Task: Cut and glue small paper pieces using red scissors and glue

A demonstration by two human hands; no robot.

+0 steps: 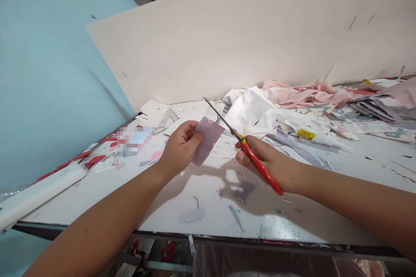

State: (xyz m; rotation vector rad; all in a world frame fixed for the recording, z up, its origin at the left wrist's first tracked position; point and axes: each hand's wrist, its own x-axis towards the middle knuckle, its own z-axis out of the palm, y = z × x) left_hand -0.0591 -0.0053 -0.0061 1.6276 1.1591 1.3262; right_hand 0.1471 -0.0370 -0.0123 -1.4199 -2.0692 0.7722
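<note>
Between thumb and fingers, my left hand pinches a small purple piece with faint pink marks; whether it is fabric or paper I cannot tell. My right hand is closed around a pair of scissors with red handles and a yellow band near the pivot. The blades point up and to the left, passing close to the purple piece's upper right corner, and look nearly together. Both hands are above the white tabletop, casting shadows on it. Part of the scissor handles is hidden by my right hand.
White crumpled cloth and pink fabric strips lie along the back by a pale upright board. A bottle with a yellow label is at right. A long white roll lies at left. Scraps litter the front.
</note>
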